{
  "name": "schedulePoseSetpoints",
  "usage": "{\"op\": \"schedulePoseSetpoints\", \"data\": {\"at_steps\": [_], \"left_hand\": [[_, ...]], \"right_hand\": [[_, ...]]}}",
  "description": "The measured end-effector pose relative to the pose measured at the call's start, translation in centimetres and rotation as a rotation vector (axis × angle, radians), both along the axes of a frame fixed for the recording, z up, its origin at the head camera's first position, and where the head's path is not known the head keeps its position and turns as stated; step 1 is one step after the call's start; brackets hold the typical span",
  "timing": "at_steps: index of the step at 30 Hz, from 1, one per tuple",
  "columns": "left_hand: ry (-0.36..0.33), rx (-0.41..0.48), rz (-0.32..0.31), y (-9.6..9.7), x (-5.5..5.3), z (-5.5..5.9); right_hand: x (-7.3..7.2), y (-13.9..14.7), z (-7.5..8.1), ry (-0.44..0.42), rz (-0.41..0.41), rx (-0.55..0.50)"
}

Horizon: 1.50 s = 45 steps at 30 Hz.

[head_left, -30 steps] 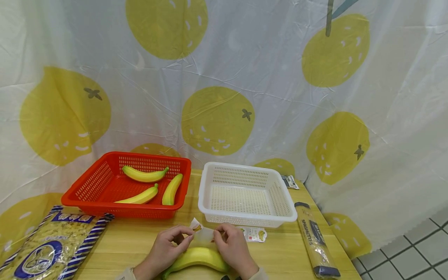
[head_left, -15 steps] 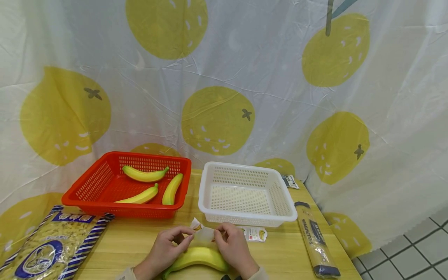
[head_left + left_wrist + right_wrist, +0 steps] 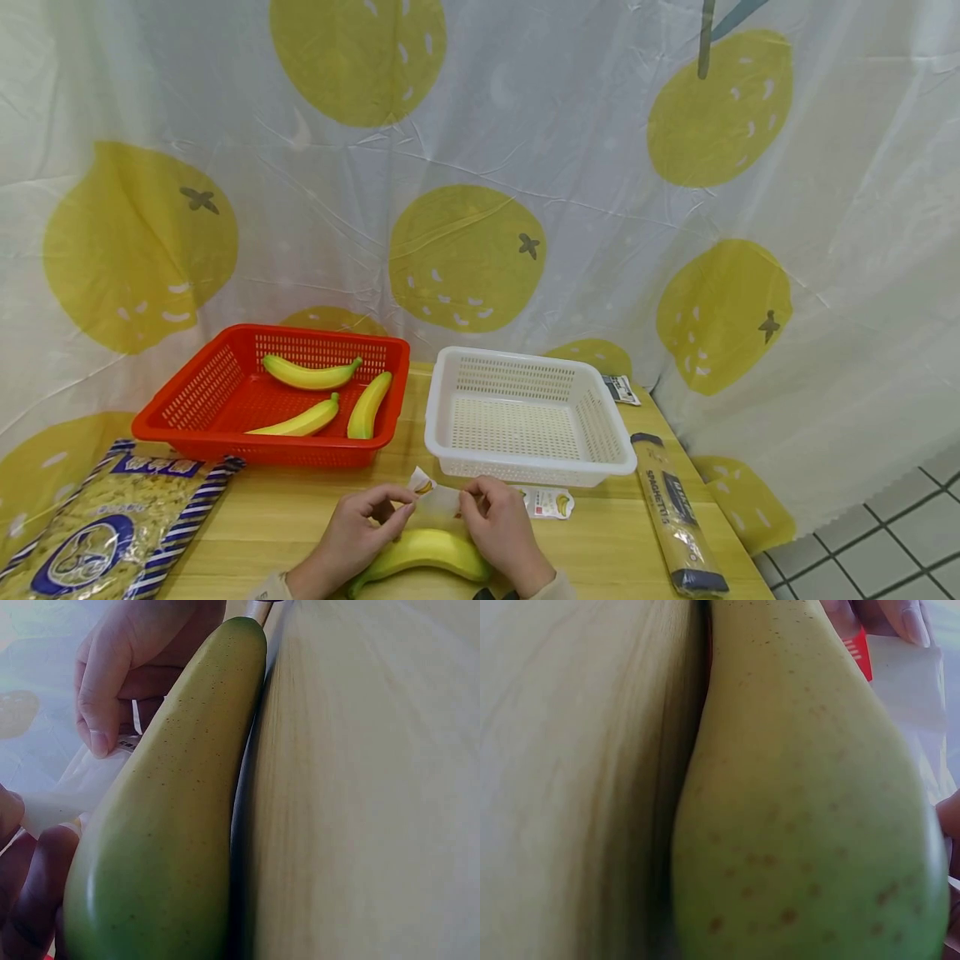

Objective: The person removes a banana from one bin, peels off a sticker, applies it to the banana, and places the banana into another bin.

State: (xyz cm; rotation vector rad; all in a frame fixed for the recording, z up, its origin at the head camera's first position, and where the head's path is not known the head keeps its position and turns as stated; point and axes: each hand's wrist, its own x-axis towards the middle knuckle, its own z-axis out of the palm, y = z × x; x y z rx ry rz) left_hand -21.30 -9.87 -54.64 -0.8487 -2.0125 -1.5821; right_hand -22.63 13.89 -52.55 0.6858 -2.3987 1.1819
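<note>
Above a banana (image 3: 431, 552) lying on the table, a small sheet of whitish, translucent paper (image 3: 438, 503) is stretched between both hands. The left hand (image 3: 356, 529) pinches its left side, where a corner printed with a small banana picture sticks up. Thumb and fingers of the right hand (image 3: 501, 533) pinch the right side. The left wrist view shows the paper (image 3: 71, 796) behind the banana (image 3: 169, 802), between the fingers of both hands. In the right wrist view the banana (image 3: 802, 802) fills the middle and hides most of the right hand.
A red basket (image 3: 270, 450) with three bananas stands at the back left, beside a white basket (image 3: 525, 475). A printed label (image 3: 551, 502) lies before the white one. A pasta bag (image 3: 112, 533) lies left, a spaghetti pack (image 3: 678, 517) right. A curtain (image 3: 600, 167) hangs behind.
</note>
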Motion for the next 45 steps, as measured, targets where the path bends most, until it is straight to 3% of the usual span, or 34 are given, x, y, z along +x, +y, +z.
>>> {"op": "schedulePoseSetpoints", "data": {"at_steps": [13, 45], "left_hand": [[-0.04, -0.009, 0.009, 0.01, 0.1, 0.03], [-0.001, 0.005, -0.006, -0.1, -0.03, -0.1]], "right_hand": [[0.14, -0.02, 0.27, 0.006, -0.019, -0.003], [0.08, 0.08, 0.23, -0.026, -0.044, 0.01]]}}
